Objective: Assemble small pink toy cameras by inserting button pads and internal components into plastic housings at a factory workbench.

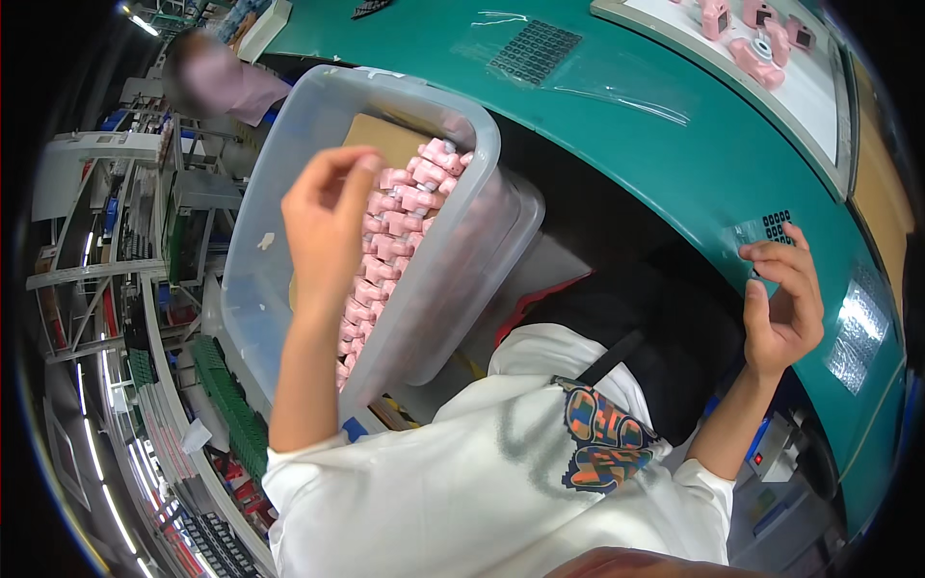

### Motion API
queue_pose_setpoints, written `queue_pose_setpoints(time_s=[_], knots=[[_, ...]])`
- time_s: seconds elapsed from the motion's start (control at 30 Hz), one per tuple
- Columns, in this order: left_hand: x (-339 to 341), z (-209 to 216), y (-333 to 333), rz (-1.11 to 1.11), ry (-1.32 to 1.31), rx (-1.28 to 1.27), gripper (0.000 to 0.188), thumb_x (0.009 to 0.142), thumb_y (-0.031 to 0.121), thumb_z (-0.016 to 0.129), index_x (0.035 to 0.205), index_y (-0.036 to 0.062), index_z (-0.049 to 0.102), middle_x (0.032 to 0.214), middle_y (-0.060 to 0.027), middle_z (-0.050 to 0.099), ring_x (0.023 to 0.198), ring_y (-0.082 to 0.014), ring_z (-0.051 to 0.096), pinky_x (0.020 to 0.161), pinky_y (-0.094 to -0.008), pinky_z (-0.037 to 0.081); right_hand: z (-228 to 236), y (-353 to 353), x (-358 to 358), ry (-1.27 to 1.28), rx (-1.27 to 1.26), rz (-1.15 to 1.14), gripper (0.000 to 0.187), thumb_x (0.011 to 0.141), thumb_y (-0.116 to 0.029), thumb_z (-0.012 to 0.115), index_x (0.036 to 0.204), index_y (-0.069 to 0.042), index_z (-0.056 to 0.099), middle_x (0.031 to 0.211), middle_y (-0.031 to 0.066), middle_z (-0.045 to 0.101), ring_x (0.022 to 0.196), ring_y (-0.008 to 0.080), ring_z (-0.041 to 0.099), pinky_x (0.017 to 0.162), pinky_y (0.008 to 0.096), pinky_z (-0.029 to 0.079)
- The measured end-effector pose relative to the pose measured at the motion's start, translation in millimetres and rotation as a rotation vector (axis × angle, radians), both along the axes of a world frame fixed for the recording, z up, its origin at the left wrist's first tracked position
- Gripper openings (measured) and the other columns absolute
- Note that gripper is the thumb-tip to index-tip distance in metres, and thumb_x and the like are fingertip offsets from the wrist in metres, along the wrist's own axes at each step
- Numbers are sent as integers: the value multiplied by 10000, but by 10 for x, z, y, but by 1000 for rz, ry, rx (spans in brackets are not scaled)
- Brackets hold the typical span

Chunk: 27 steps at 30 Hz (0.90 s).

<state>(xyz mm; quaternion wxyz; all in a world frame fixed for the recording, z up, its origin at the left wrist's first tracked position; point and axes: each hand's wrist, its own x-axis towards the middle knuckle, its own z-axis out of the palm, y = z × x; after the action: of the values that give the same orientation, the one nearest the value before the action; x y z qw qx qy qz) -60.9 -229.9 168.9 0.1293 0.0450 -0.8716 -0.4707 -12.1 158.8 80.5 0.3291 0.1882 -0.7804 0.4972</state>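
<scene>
My left hand (326, 222) is raised over a translucent plastic bin (488, 144), its thumb and fingertips drawn together in a pinch. Whether anything small sits between those fingertips cannot be made out. Below it, rows of pink plastic pieces (390, 246) fill one side of the bin. Off to the right, above the green tabletop, my right hand (785, 303) has its thumb and fingers closed on a small clear sheet of black stickers (777, 223). Part of that sheet is hidden behind the fingers.
A larger black sticker sheet (537, 51) lies on the green table (636, 164) beside clear film. Pink camera-shaped pieces (756, 63) sit on a white-topped tray (805, 116) at far right. Silvery bubble wrap (858, 332) is near my right hand. Another person (226, 82) is beyond the bin.
</scene>
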Motion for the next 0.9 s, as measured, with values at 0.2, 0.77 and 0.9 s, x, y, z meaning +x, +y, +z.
queue_pose_setpoints(time_s=[0.2,0.77,0.9], knots=[[-606,-1610,-1758,207,-49,-802,570,885,435,714,1137,-75,681,1019,-189,732,971,-320,694,871,-395,542,17,-36,20,-30,-8,28,146,734,12,700,873,-30,686,868,128,717,807,244,679,1075,533,425],[-786,-1434,-1628,242,-348,-409,844,800,534,706,1333,-104,563,1172,-240,679,1035,-336,678,924,-407,537,-126,-37,53,-86,-35,-36,153,734,17,689,879,-32,685,931,135,708,811,242,683,1090,524,408],[-638,-980,-1385,-196,-85,578,937,766,394,761,1509,-62,418,1243,-243,643,1152,-317,629,1046,-402,488,-149,-4,50,-84,-57,-33,157,737,17,685,885,-34,684,941,138,705,808,246,684,1094,533,403]])
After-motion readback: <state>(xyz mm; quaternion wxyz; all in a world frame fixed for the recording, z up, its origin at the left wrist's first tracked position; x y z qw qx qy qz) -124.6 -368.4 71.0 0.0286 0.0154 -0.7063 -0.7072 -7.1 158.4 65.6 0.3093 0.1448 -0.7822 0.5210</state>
